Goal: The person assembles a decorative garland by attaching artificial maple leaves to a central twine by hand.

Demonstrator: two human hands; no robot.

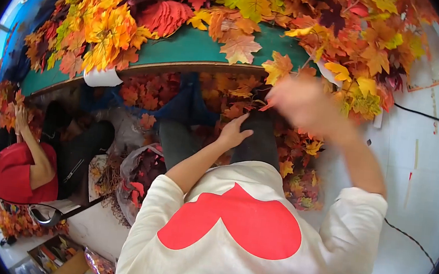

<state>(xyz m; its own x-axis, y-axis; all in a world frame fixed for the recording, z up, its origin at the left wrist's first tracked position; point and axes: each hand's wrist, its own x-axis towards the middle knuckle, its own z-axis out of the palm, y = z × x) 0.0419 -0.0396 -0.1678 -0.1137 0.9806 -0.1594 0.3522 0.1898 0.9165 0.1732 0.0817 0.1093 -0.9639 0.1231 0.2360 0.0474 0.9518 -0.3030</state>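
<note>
Left hand (234,133) lowered, fingers loosely spread, palm down. Right hand (299,100) raised, motion-blurred, forearm bare, elbow bent.

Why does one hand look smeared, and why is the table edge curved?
In the head view, the right hand is motion-blurred, while the left hand on the knee stays sharp. In the same view, fisheye distortion bows the green table edge, and black corners ring the round picture.

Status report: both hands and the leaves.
Left hand flat on knee, empty. Right hand blurred at table edge among artificial maple leaves; grip unclear.
</note>
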